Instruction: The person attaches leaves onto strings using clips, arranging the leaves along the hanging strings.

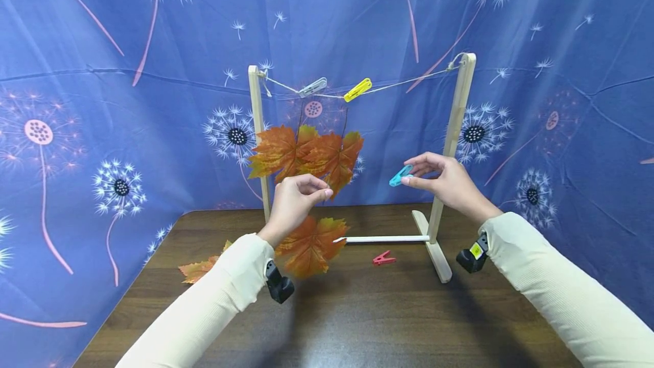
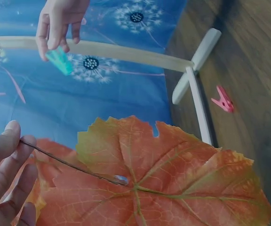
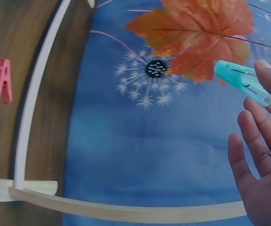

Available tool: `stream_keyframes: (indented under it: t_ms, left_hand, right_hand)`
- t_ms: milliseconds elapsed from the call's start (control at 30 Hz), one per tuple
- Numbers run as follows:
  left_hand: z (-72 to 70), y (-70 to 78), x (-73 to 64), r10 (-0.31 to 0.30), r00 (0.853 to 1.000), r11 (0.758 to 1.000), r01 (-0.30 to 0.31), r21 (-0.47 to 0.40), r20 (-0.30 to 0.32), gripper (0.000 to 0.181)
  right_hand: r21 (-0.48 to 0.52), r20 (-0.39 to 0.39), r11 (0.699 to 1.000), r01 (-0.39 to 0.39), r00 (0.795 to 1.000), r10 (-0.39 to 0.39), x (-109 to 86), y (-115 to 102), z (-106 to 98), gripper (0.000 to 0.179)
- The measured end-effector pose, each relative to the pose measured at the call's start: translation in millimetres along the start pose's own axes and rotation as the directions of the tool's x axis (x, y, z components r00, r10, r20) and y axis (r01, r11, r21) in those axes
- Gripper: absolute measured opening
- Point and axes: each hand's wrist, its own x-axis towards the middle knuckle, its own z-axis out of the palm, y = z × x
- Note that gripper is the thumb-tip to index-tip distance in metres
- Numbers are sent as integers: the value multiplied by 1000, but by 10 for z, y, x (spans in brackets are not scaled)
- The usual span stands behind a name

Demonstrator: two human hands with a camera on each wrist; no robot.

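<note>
Between thumb and fingertips, my left hand (image 1: 296, 202) pinches the thin brown stem (image 2: 72, 165) of an orange artificial maple leaf (image 1: 313, 247). That leaf hangs below the hand, above the table. My right hand (image 1: 448, 182) pinches a turquoise clothespin (image 3: 234, 75) by one end, left of the right post and below the string line. Two more maple leaves (image 1: 278, 149) hang side by side from the line by their stems, under a grey clothespin (image 1: 313, 87) and a yellow clothespin (image 1: 357, 90). In the head view the left hand overlaps their lower edges.
A string (image 1: 409, 81) sags between two wooden posts (image 1: 456, 112) of a stand with a white crossbar (image 1: 385, 239). A pinkish-red clothespin (image 1: 384, 258) lies on the brown table (image 1: 368, 317). Another leaf (image 1: 199, 270) lies at the table's left, partly behind the left sleeve.
</note>
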Motion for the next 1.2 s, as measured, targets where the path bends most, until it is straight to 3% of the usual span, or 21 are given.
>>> stream_keyframes:
  t_ms: [167,533,933,1200]
  left_hand:
    - [91,114,115,-4,1000,999,4,-50,-6,9]
    - [271,379,370,59,998,992,-63,-113,-35,10]
    - [432,603,639,130,985,987,-140,-82,-112,13]
    - [557,753,847,90,985,992,-102,-75,-147,14]
  right_hand:
    - [-18,-49,1000,17,999,-17,78,-104,-101,39]
    - [-14,-156,1000,-7,988,5,299,-338,-346,37]
    - [47,-235,996,74,970,-61,521,-550,-591,30]
    - [51,-243,995,83,968,-69,662,-652,-735,34]
